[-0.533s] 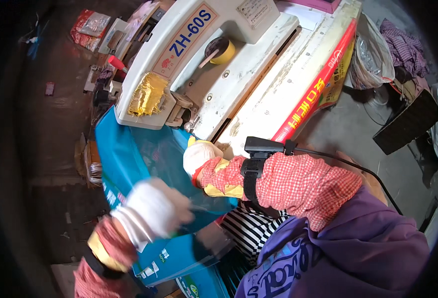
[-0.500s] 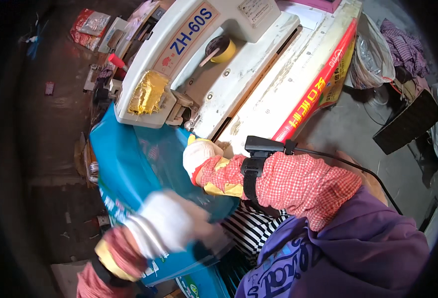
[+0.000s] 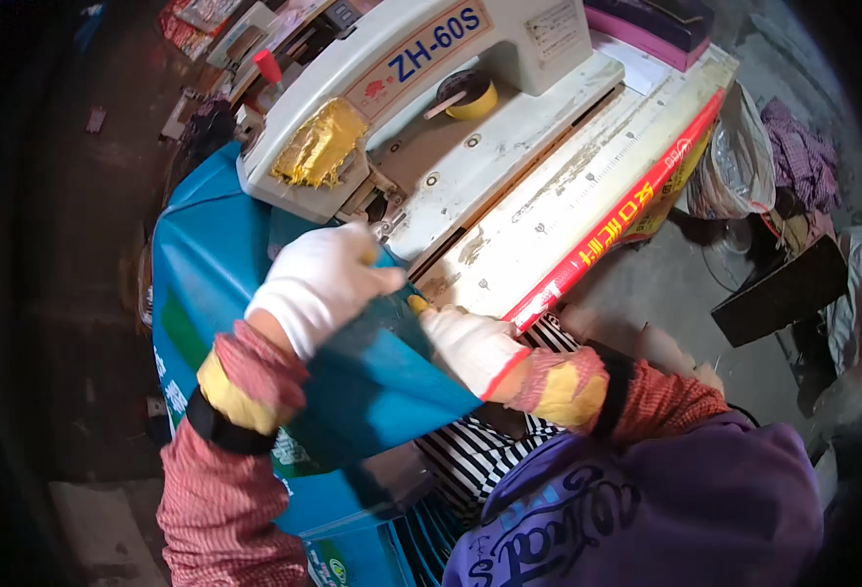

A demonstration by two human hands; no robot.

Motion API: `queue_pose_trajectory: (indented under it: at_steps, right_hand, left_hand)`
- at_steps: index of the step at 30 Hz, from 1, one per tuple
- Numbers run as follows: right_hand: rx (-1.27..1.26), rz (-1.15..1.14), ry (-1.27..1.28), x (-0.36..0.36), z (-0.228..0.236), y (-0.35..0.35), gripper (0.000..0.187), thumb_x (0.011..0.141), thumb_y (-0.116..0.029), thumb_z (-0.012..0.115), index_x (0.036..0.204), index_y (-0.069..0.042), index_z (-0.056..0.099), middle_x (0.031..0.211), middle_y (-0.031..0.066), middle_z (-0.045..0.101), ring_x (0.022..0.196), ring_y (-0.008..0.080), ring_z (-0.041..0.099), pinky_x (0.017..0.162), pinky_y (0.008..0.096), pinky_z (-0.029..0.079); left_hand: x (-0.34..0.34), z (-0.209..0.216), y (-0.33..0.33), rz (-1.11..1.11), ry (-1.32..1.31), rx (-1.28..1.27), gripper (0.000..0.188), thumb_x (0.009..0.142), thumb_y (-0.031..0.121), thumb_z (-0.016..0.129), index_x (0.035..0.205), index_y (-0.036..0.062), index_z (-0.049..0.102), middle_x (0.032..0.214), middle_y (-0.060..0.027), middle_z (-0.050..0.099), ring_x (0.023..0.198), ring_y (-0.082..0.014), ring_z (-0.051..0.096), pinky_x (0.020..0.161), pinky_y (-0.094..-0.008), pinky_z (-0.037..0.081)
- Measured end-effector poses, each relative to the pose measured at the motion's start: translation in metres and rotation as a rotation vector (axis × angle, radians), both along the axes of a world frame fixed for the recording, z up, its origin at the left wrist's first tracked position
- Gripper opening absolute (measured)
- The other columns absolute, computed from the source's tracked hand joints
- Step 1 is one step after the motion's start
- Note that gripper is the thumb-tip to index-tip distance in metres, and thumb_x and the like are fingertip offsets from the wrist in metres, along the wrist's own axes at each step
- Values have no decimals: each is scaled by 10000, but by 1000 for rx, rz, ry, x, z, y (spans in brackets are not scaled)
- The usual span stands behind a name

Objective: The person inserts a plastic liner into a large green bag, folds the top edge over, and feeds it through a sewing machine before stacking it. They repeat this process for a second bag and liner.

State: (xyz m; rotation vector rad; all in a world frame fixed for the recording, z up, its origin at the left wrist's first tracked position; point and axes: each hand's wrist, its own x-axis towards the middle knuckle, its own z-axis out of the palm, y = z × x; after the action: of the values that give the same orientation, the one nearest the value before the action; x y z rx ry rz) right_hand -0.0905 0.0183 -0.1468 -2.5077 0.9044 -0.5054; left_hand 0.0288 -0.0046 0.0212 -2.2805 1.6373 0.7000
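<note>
A large blue printed plastic bag [image 3: 353, 382] spreads from the sewing machine [image 3: 392, 108] down across my lap. My left hand [image 3: 328, 279], in a white glove, is over the bag just below the machine's presser foot [image 3: 387, 220]. Its fingers point right and are partly smeared, so their grip is unclear. At the front end of the machine bed, my right hand [image 3: 475, 347], also gloved, has its fingers closed on the bag's edge. Yellow wrapping shows on a fingertip there. Below lie more blue bags [image 3: 382, 548].
A yellow cup [image 3: 475, 103] with a stick in it stands on the machine bed. Red printed sheeting [image 3: 617, 220] covers the table's side edge. To the right are a white sack [image 3: 739, 157] and a dark board [image 3: 783, 293]. A dark box [image 3: 656, 20] sits behind.
My left hand has moved up and right from the bag's lower part toward the presser foot. My right hand has shifted right and down, and the bag's near edge is now pulled out with it.
</note>
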Motion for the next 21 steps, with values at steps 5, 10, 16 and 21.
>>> queue_pose_trajectory:
  at_steps: [5,10,16,21]
  right_hand:
    - [336,133,-117,7,-1,-2,437,805,-208,543,1163,27,458,900,216,582,807,337,602,699,399,491]
    - [374,59,93,16,27,-11,625,807,-328,588,1305,-35,348,1086,229,556,948,352,583,802,415,475]
    - [449,-29,150,66,32,-29,385,856,-234,484,1203,-69,462,1089,200,584,984,367,588,792,491,476]
    - [420,-50,172,68,35,-29,344,880,-184,388,1190,-63,476,1061,195,598,948,371,602,782,481,481]
  left_hand:
    - [73,-88,86,162,-133,-39,633,669,430,744,1009,-72,562,1043,-267,582,991,-355,569,859,-367,438]
    - [69,-117,95,480,70,-435,345,755,234,695,922,-28,545,866,-197,613,828,-305,598,753,-353,461]
    - [109,-107,83,852,82,-138,218,829,131,554,952,-45,524,775,-215,618,616,-334,636,529,-427,506]
    - [158,-134,123,566,-355,-557,298,814,166,529,1052,-13,547,1000,-178,614,979,-278,596,831,-334,464]
